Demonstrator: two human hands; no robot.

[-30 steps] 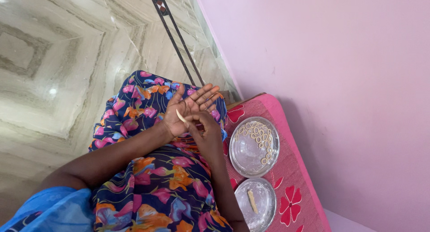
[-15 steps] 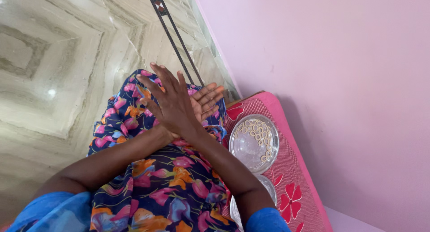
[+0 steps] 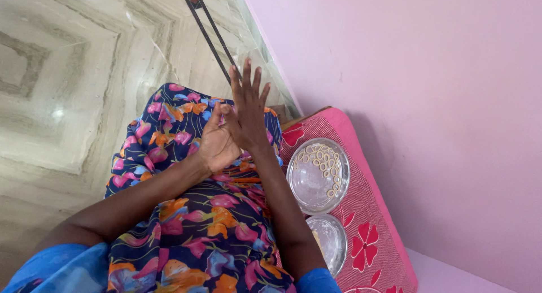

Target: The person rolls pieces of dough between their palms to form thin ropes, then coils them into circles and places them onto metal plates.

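Right hand (image 3: pixel 248 109) flat, fingers spread, pressed on open left hand (image 3: pixel 214 143). Slid farther than a moment ago. Dough strip now hidden between palms, likely still rolling. Plate (image 3: pixel 310 187) at right.

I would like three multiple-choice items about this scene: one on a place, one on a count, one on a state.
1. Where do the dough rings lie?
A. in the farther steel plate
B. on the floor
C. in the lap

2. How many steel plates stand on the pink cushion?
A. one
B. two
C. four

3. How are the hands?
A. far apart
B. pressed palm to palm
C. both fists

Answers: 1 A, rings fill the farther steel plate. 2 B, a nearer steel plate sits beside it. 3 B, the right hand lies flat against the left hand.
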